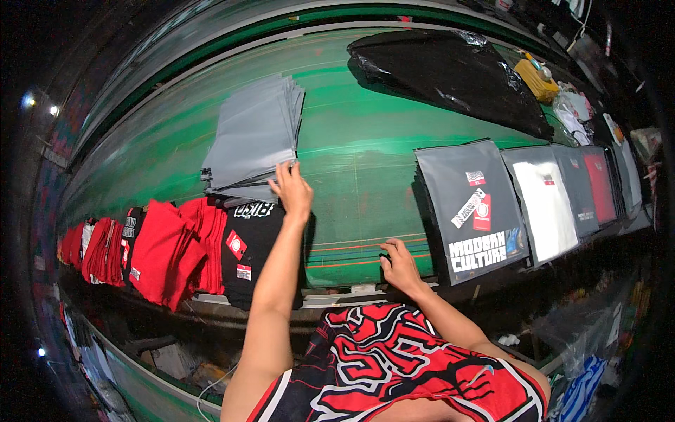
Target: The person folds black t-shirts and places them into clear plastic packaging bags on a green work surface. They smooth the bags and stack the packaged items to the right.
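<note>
My left hand (293, 191) touches the near right corner of a stack of grey plastic garment bags (253, 134), its fingers spread; whether it pinches a bag is unclear. Just below that stack lies a pile of folded black shirts (250, 253) with red and white tags. My right hand (402, 266) is over the green tabletop (358, 211) near its front edge, fingers slightly curled and holding nothing. To its right is a pile of bagged garments, the top one (474, 211) dark with white print and tags.
Folded red garments (169, 253) line the table's left front. More bagged garments, one white (546, 205), stand in a row at the right. A large black plastic bag (448, 74) lies at the back, near a yellow block-like object (535, 80) and loose clear plastic.
</note>
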`<state>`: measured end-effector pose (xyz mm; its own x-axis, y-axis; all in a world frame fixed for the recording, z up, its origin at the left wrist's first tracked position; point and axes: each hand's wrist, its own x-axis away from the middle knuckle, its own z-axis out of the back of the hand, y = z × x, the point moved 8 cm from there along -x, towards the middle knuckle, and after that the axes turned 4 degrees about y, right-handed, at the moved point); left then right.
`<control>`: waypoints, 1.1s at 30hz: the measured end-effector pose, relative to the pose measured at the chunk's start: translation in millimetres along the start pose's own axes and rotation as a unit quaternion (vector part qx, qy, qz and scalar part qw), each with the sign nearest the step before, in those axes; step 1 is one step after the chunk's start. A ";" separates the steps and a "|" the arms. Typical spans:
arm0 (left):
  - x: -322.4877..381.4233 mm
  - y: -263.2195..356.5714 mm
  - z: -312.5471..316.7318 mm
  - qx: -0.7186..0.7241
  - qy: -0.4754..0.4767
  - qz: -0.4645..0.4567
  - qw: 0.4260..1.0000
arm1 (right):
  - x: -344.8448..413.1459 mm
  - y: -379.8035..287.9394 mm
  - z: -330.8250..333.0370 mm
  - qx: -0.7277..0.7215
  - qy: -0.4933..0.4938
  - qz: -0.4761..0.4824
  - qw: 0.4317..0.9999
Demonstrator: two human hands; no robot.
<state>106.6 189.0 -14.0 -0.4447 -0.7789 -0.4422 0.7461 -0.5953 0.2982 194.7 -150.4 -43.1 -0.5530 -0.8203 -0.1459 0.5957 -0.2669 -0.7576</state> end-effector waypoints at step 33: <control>180.1 96.8 55.7 0.200 -0.148 -0.245 0.937 | -36.7 90.2 -2.7 -0.113 0.018 -0.229 0.967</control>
<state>71.1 -19.9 -17.7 -0.8476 -0.3778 -0.3726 0.1966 -0.8758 0.4407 267.1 -143.0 -107.8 -0.7509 -0.6227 0.2198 0.1424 -0.4777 -0.8669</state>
